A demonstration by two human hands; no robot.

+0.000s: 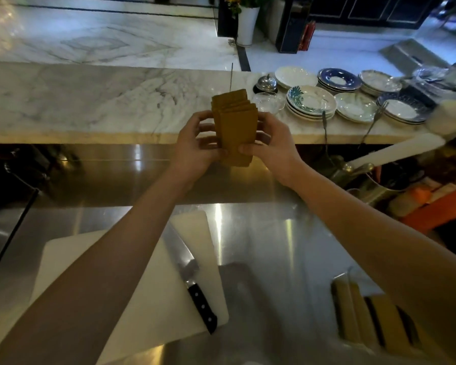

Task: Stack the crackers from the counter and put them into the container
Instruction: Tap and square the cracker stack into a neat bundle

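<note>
A stack of several tan rectangular crackers (234,125) is held up in the air above the steel counter, between both hands. My left hand (195,146) grips its left side and my right hand (271,143) grips its right side, thumbs meeting at the front lower edge. The crackers are fanned slightly, their top edges stepped. More crackers stand on edge in a clear container (374,322) at the lower right, partly hidden by my right forearm.
A white cutting board (142,285) with a black-handled knife (192,280) lies on the steel counter near me. Stacks of plates (311,102), a service bell (266,84) and a glass bowl sit on the raised marble ledge (90,101). Utensils and orange items crowd the right side.
</note>
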